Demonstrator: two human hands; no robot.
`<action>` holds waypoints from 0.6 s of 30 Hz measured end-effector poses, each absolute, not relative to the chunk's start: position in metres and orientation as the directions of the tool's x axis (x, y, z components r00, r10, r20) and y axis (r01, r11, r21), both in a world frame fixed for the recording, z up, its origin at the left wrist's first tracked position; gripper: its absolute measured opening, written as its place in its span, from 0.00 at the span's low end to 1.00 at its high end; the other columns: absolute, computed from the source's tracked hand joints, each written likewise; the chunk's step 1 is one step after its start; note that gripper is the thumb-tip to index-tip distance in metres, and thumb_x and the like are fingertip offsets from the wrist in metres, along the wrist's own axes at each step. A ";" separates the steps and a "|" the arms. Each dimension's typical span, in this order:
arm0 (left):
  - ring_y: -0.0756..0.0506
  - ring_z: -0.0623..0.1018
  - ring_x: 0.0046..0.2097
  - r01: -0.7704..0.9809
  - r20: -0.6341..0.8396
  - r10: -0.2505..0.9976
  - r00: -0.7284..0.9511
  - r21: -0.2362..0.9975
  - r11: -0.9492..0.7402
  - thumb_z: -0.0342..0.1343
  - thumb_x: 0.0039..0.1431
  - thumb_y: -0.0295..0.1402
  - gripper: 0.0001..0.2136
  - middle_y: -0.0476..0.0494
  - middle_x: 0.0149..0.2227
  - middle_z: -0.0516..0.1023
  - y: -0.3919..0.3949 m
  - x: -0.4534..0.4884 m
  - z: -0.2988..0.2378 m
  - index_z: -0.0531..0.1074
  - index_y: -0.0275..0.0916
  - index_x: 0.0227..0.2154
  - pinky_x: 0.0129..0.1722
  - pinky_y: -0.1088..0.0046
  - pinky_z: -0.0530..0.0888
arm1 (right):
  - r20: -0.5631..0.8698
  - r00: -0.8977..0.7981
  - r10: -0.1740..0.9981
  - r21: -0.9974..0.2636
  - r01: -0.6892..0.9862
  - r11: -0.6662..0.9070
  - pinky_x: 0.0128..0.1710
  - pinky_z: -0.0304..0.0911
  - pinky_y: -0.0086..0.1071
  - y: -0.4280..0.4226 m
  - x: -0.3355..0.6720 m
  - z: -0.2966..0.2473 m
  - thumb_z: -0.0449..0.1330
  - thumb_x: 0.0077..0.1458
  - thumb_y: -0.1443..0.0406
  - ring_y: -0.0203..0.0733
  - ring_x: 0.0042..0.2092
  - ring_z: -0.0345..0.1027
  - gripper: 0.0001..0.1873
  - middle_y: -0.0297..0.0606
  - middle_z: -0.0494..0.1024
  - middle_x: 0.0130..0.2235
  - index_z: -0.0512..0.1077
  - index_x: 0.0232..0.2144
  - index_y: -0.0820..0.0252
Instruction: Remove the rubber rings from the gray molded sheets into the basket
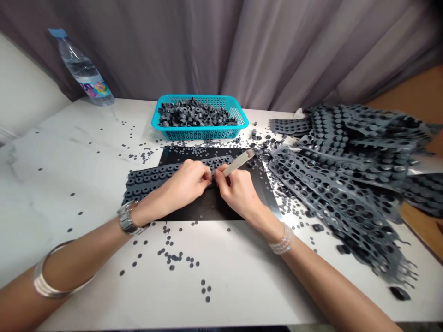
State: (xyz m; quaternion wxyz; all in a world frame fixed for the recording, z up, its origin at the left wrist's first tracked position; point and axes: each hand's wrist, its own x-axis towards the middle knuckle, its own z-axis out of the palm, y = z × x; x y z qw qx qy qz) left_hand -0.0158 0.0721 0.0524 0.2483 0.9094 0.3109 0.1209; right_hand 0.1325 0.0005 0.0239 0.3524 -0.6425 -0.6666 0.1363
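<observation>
A dark grey rubber sheet (152, 177) with rows of ring-shaped parts lies across a black mat (194, 210). My left hand (185, 184) is closed at the sheet's front edge, its fingertips pinching the rubber near the right end. Close beside it, my right hand (238, 191) grips a pale, pen-like tool (239, 161), whose shaft slants up to the right. The tool's working tip is hidden by my fingers. Small black discs (173, 258) are scattered on the white table in front of the mat.
Behind the mat stands a turquoise basket (200, 133) filled with small grey rubber pieces (197, 113). A heap of punched rubber sheets (346, 184) covers the table's right side. A water bottle (85, 71) stands at the back left, before a grey curtain (166, 46).
</observation>
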 end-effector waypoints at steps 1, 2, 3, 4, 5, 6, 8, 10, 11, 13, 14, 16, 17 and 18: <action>0.49 0.73 0.27 0.500 0.060 0.646 0.761 0.580 -0.644 0.52 0.55 0.27 0.09 0.49 0.23 0.75 0.071 -0.018 0.054 0.73 0.36 0.22 0.28 0.73 0.64 | 0.296 0.078 0.952 -0.635 0.761 0.135 0.26 0.51 0.29 0.001 0.133 0.024 0.48 0.61 0.65 0.35 0.23 0.63 0.15 0.34 0.72 0.23 0.68 0.25 0.57; 0.49 0.75 0.29 0.491 0.056 0.674 0.736 0.642 -0.589 0.54 0.55 0.29 0.07 0.49 0.25 0.77 0.070 -0.021 0.055 0.75 0.36 0.24 0.30 0.73 0.66 | 0.297 0.079 0.952 -0.637 0.758 0.136 0.26 0.52 0.29 0.001 0.133 0.025 0.48 0.61 0.65 0.35 0.23 0.63 0.15 0.34 0.72 0.23 0.68 0.24 0.57; 0.48 0.76 0.31 0.478 0.048 0.710 0.702 0.708 -0.520 0.55 0.55 0.30 0.06 0.48 0.27 0.78 0.070 -0.023 0.055 0.76 0.37 0.27 0.32 0.73 0.68 | 0.296 0.081 0.952 -0.643 0.754 0.136 0.27 0.52 0.29 0.001 0.134 0.025 0.48 0.61 0.65 0.35 0.23 0.64 0.15 0.34 0.72 0.23 0.67 0.24 0.58; 0.48 0.76 0.32 0.456 0.032 0.750 0.660 0.776 -0.435 0.57 0.54 0.32 0.06 0.47 0.29 0.79 0.070 -0.026 0.053 0.76 0.37 0.28 0.33 0.74 0.69 | 0.295 0.086 0.952 -0.652 0.746 0.135 0.28 0.52 0.29 0.002 0.135 0.025 0.48 0.61 0.65 0.36 0.24 0.64 0.15 0.34 0.72 0.23 0.67 0.24 0.58; 0.48 0.76 0.33 0.422 0.005 0.789 0.614 0.842 -0.334 0.58 0.54 0.33 0.06 0.47 0.30 0.79 0.069 -0.028 0.050 0.76 0.36 0.30 0.34 0.74 0.70 | 0.292 0.094 0.952 -0.665 0.735 0.131 0.28 0.53 0.29 0.002 0.136 0.025 0.48 0.61 0.65 0.36 0.24 0.65 0.15 0.34 0.73 0.23 0.67 0.23 0.58; 0.49 0.76 0.33 0.376 -0.031 0.823 0.567 0.899 -0.225 0.59 0.54 0.34 0.06 0.47 0.31 0.79 0.069 -0.030 0.047 0.76 0.36 0.30 0.34 0.74 0.70 | 0.287 0.107 0.952 -0.682 0.721 0.125 0.28 0.53 0.29 0.002 0.137 0.024 0.49 0.61 0.65 0.36 0.24 0.66 0.15 0.34 0.73 0.23 0.68 0.24 0.58; 0.51 0.74 0.31 0.274 -0.104 0.865 0.492 0.961 -0.040 0.61 0.52 0.35 0.08 0.47 0.30 0.78 0.068 -0.031 0.040 0.76 0.35 0.31 0.33 0.75 0.70 | 0.279 0.132 0.951 -0.714 0.691 0.114 0.28 0.54 0.28 0.003 0.138 0.023 0.49 0.62 0.64 0.36 0.25 0.67 0.14 0.33 0.74 0.23 0.69 0.26 0.58; 0.52 0.74 0.30 0.224 -0.124 0.886 0.446 0.974 0.024 0.62 0.51 0.35 0.08 0.48 0.29 0.77 0.067 -0.030 0.037 0.76 0.35 0.31 0.33 0.76 0.71 | 0.279 0.144 0.949 -0.728 0.676 0.112 0.28 0.54 0.28 0.003 0.138 0.022 0.49 0.62 0.64 0.36 0.24 0.67 0.14 0.33 0.74 0.23 0.70 0.27 0.58; 0.52 0.74 0.30 0.229 -0.111 0.889 0.444 0.973 0.007 0.62 0.51 0.35 0.08 0.48 0.28 0.77 0.066 -0.029 0.037 0.76 0.35 0.31 0.33 0.76 0.71 | 0.282 0.143 0.949 -0.727 0.677 0.114 0.28 0.55 0.28 0.003 0.138 0.021 0.49 0.62 0.64 0.36 0.24 0.67 0.14 0.33 0.74 0.23 0.70 0.27 0.58; 0.51 0.75 0.30 0.271 -0.074 0.877 0.474 0.960 -0.065 0.61 0.52 0.35 0.08 0.48 0.29 0.77 0.064 -0.028 0.040 0.76 0.35 0.31 0.34 0.76 0.72 | 0.284 0.138 0.949 -0.722 0.682 0.117 0.28 0.55 0.28 0.002 0.137 0.021 0.50 0.61 0.64 0.36 0.24 0.67 0.14 0.33 0.74 0.23 0.70 0.26 0.59; 0.51 0.75 0.30 0.299 -0.064 0.865 0.497 0.949 -0.102 0.61 0.53 0.35 0.08 0.47 0.29 0.78 0.063 -0.027 0.041 0.76 0.35 0.31 0.34 0.75 0.73 | 0.282 0.138 0.949 -0.725 0.678 0.116 0.28 0.55 0.28 0.002 0.137 0.021 0.50 0.61 0.64 0.36 0.24 0.67 0.14 0.33 0.74 0.23 0.70 0.26 0.59; 0.50 0.77 0.32 0.352 -0.069 0.843 0.533 0.924 -0.147 0.59 0.54 0.35 0.08 0.46 0.33 0.80 0.062 -0.028 0.045 0.77 0.36 0.34 0.35 0.75 0.74 | 0.274 0.156 0.949 -0.753 0.649 0.111 0.28 0.57 0.28 0.002 0.139 0.022 0.50 0.61 0.64 0.36 0.24 0.68 0.14 0.33 0.75 0.23 0.71 0.26 0.59; 0.49 0.77 0.32 0.377 -0.072 0.840 0.538 0.912 -0.163 0.58 0.55 0.35 0.10 0.45 0.35 0.81 0.062 -0.028 0.047 0.78 0.36 0.36 0.35 0.74 0.74 | 0.267 0.178 0.947 -0.776 0.622 0.102 0.28 0.58 0.28 0.002 0.140 0.022 0.51 0.61 0.63 0.36 0.24 0.69 0.14 0.33 0.75 0.23 0.71 0.26 0.59; 0.49 0.77 0.33 0.402 -0.067 0.841 0.538 0.897 -0.186 0.58 0.55 0.35 0.11 0.45 0.36 0.81 0.062 -0.029 0.048 0.78 0.37 0.39 0.36 0.73 0.74 | 0.260 0.209 0.943 -0.802 0.591 0.090 0.28 0.59 0.28 0.002 0.142 0.023 0.51 0.61 0.62 0.37 0.25 0.69 0.14 0.33 0.75 0.23 0.72 0.26 0.59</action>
